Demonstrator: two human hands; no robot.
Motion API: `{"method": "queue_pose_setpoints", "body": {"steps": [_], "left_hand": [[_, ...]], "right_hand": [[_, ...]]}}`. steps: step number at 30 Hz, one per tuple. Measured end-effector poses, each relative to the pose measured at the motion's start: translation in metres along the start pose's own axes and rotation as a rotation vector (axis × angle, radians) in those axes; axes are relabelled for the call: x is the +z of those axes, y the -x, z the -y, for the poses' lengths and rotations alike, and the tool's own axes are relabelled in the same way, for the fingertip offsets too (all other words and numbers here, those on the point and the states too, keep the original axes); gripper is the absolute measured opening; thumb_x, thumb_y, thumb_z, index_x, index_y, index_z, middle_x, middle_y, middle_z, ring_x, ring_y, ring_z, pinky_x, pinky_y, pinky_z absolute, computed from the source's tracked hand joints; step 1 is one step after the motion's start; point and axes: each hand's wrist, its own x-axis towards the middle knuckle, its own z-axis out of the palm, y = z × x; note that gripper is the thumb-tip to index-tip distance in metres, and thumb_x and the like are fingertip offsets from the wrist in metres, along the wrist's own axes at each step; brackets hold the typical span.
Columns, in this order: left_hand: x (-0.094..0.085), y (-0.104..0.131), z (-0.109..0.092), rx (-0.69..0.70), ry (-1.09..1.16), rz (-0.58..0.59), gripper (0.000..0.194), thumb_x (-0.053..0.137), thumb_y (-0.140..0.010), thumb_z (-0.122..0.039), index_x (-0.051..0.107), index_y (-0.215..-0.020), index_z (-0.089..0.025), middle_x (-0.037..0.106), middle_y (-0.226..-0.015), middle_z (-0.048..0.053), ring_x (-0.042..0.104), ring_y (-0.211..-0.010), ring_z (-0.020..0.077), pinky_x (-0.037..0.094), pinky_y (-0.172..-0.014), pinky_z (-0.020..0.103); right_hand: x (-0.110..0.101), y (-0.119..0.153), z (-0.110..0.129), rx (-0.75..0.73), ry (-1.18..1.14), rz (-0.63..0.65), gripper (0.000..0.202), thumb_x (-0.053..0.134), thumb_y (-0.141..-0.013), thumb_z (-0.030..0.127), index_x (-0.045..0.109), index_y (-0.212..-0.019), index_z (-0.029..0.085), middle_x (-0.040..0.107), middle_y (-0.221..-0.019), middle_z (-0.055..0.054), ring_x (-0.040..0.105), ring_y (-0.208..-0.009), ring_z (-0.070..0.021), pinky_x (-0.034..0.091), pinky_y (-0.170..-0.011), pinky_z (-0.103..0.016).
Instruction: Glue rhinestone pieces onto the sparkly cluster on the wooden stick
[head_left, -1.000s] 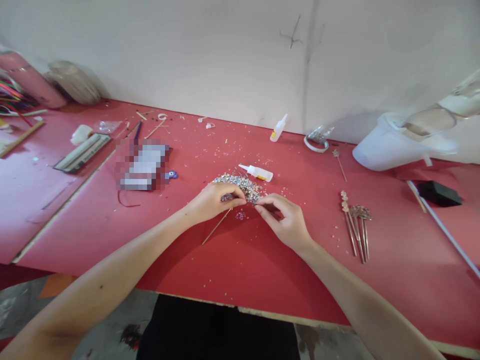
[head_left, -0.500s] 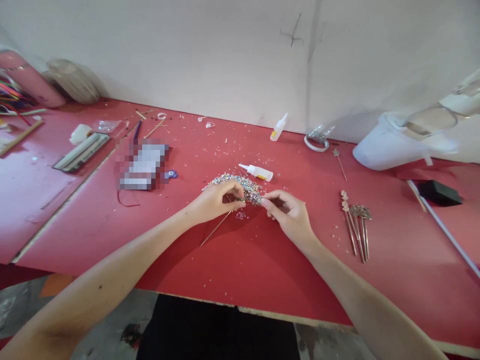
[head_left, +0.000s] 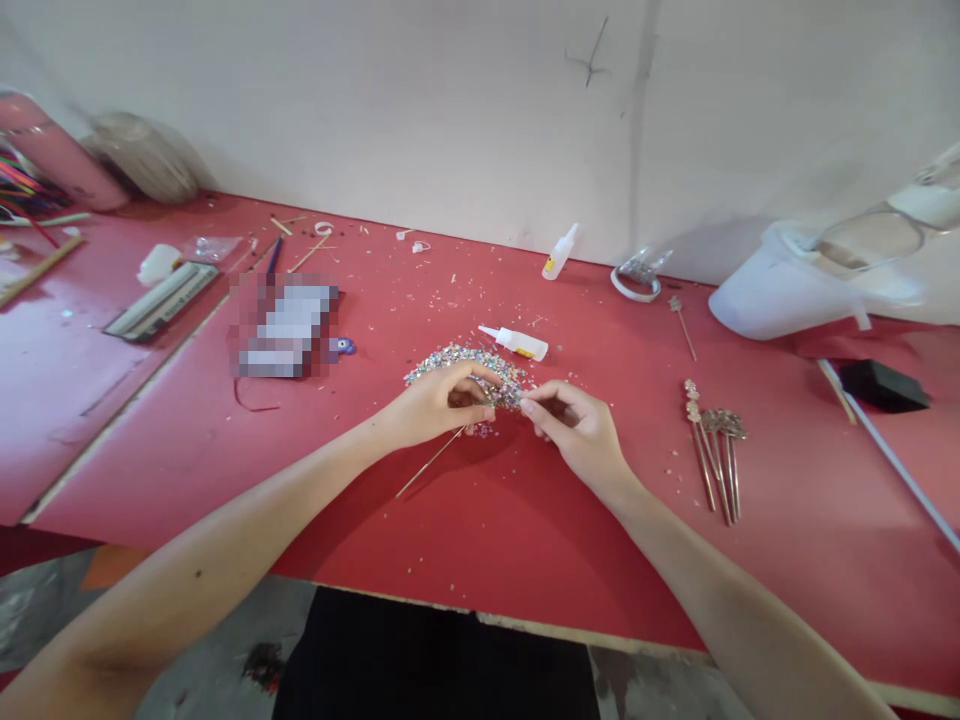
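My left hand [head_left: 435, 402] is closed on a thin gold hair stick [head_left: 429, 464]; its shaft slants down to the left below the fingers, and its head is mostly hidden. Close by, my right hand [head_left: 577, 425] has thumb and forefinger pinched together at the ornament end. Whatever lies between those fingertips is too small to make out. Behind both hands spreads a pile of glittering rhinestones [head_left: 450, 358], and a few pinkish ones lie just below the fingers. A white glue bottle [head_left: 523, 344] lies on its side beyond the pile.
Another glue bottle [head_left: 561, 252] stands near the wall. Several finished-looking hair sticks [head_left: 716, 460] lie at right on the red table [head_left: 480, 540], near a white bucket [head_left: 780, 285] and black block [head_left: 883, 386]. Leftward are a blurred-out flat object [head_left: 289, 330] and a ruler-like box [head_left: 161, 300].
The fingers have shifted only slightly, and the hair stick's shaft end has swung a little down and left. Both hands stay at the same spot.
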Motion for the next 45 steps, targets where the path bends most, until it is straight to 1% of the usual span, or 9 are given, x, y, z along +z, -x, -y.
{"method": "queue_pose_setpoints", "body": {"steps": [10,17,24,29,33,38,43,45], "left_hand": [[0.0028,0.0008,0.0018,-0.011,-0.001,0.007,0.034,0.066,-0.084,-0.031,0.052,-0.112,-0.018,0.064,-0.081,0.001,0.062,-0.061,0.0105,0.051,-0.059,0.024],[0.0054,0.0016,0.0009,-0.021,-0.003,0.002,0.034,0.065,-0.084,-0.031,0.05,-0.113,-0.019,0.065,-0.081,0.001,0.062,-0.062,0.0113,0.052,-0.059,0.025],[0.0053,0.0019,0.0004,-0.024,-0.014,-0.005,0.034,0.065,-0.084,-0.031,0.051,-0.112,-0.019,0.065,-0.081,0.001,0.062,-0.062,0.0114,0.052,-0.06,0.025],[0.0023,0.0007,0.0016,-0.005,-0.014,-0.047,0.035,0.066,-0.084,-0.032,0.05,-0.111,-0.019,0.063,-0.078,0.0,0.063,-0.062,0.0121,0.052,-0.06,0.026],[0.0021,-0.0002,0.0034,-0.003,0.007,-0.089,0.033,0.068,-0.082,-0.029,0.047,-0.106,-0.02,0.061,-0.076,-0.002,0.063,-0.061,0.0122,0.053,-0.061,0.027],[0.0039,0.0005,0.0033,-0.035,0.083,-0.084,0.034,0.069,-0.081,-0.03,0.044,-0.104,-0.021,0.061,-0.078,-0.002,0.066,-0.063,0.0134,0.054,-0.065,0.029],[0.0037,0.0005,0.0023,-0.031,-0.032,-0.129,0.035,0.069,-0.081,-0.034,0.046,-0.104,-0.022,0.062,-0.075,-0.002,0.062,-0.062,0.0125,0.048,-0.059,0.026],[0.0034,0.0001,0.0025,-0.034,-0.039,-0.129,0.035,0.069,-0.081,-0.035,0.046,-0.104,-0.022,0.062,-0.076,-0.002,0.061,-0.063,0.0127,0.048,-0.058,0.026]], "right_hand": [[0.0009,-0.0003,-0.0016,-0.028,0.067,-0.007,0.016,0.064,-0.083,0.035,0.063,-0.078,0.02,0.06,-0.067,0.001,0.051,-0.055,-0.0093,0.042,-0.054,-0.025],[0.0008,0.0022,-0.0004,-0.011,0.076,0.015,0.018,0.062,-0.084,0.036,0.06,-0.077,0.02,0.058,-0.065,0.001,0.051,-0.054,-0.0099,0.042,-0.054,-0.026],[0.0006,0.002,0.0002,0.004,0.053,0.008,0.019,0.063,-0.084,0.037,0.061,-0.077,0.02,0.057,-0.062,0.002,0.051,-0.053,-0.0099,0.042,-0.054,-0.026],[-0.002,0.001,0.0005,0.025,-0.006,-0.017,0.02,0.065,-0.083,0.038,0.061,-0.077,0.02,0.056,-0.06,0.003,0.05,-0.051,-0.0091,0.041,-0.051,-0.025],[-0.0017,0.0004,-0.0003,0.027,-0.003,-0.012,0.02,0.065,-0.083,0.038,0.061,-0.077,0.019,0.055,-0.06,0.003,0.05,-0.051,-0.0088,0.041,-0.051,-0.025],[0.0002,0.001,-0.0004,0.033,-0.001,-0.008,0.021,0.065,-0.082,0.04,0.06,-0.077,0.02,0.056,-0.06,0.002,0.049,-0.05,-0.009,0.042,-0.05,-0.025],[-0.0003,0.0019,-0.0008,0.024,-0.006,0.009,0.02,0.064,-0.083,0.039,0.06,-0.077,0.02,0.056,-0.061,0.002,0.051,-0.052,-0.0092,0.042,-0.051,-0.024],[-0.0005,0.0021,-0.0006,0.022,-0.005,0.011,0.02,0.064,-0.083,0.039,0.06,-0.076,0.02,0.056,-0.061,0.002,0.05,-0.052,-0.0094,0.042,-0.051,-0.025]]}}
